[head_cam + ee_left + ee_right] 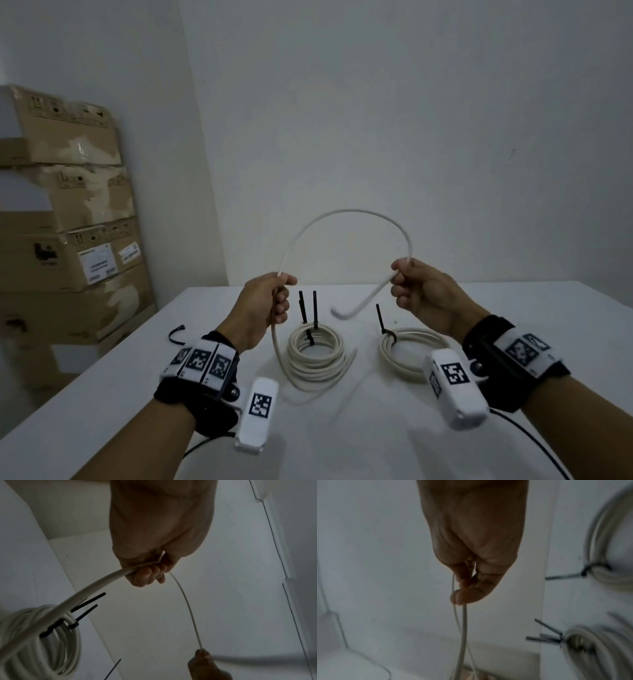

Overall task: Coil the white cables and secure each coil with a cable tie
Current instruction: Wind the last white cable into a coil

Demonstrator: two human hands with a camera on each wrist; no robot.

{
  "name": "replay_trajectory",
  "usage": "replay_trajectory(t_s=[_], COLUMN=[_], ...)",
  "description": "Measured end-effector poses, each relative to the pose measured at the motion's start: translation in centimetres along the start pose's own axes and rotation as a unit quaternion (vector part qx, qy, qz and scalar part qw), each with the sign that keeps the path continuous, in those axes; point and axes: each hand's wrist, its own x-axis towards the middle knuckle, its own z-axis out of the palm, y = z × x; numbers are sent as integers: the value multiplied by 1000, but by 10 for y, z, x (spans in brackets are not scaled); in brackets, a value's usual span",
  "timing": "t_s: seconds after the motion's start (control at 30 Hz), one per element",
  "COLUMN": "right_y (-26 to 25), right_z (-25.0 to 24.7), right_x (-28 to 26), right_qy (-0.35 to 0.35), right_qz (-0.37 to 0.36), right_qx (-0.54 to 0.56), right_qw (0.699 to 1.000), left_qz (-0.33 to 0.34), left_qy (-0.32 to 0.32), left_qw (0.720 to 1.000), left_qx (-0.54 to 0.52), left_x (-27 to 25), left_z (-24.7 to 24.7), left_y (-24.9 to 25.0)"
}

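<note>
My left hand (281,297) grips a loose white cable (349,211) above the white table (137,383). The cable arcs up and over to my right hand (397,277), which pinches it near its free end (339,313). Below the left hand it drops and curves round the front of a tied coil (317,356) bearing two upright black cable ties (314,306). A second tied coil (411,354) with one black tie (380,320) lies to the right. In the left wrist view the fingers (145,573) curl round the cable (85,592). The right wrist view shows the thumb (467,596) pressing the cable (464,628).
A loose black cable tie (176,334) lies on the table to the left of my left wrist. Stacked cardboard boxes (68,222) stand against the wall beyond the table's left edge. A bare wall rises behind the table's far edge.
</note>
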Motion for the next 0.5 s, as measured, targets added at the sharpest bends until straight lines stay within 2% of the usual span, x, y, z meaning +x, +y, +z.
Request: replay_trajectory(t_s=[0.1,0.17,0.23,0.33,0.4,0.43,0.47,0.5], right_y=[8,21,38,64,70,69,66,61], right_z=[15,31,48,66,66,64,61,59], right_x=[2,0,-7,-16,-23,-29,-34,-40], right_qy=[37,48,43,38,20,-11,-56,-97], right_qz=[21,26,36,50,87,117,140,140], right_qx=[182,221,201,138,42,-47,-159,-277], right_qw=[982,974,978,988,995,992,976,946], left_qz=[1,16,34,49,51,59,71,83], left_qy=[-19,-34,-36,3,39,53,62,64], left_qw=[999,999,999,993,988,988,990,992], left_qx=[-33,-19,-22,-103,-138,-134,-108,-68], left_x=[-6,-10,-12,-9,-6,-4,-3,-1], left_z=[9,21,32,43,46,44,42,37], left_y=[-12,-19,-23,-19,-14,-12,-10,-8])
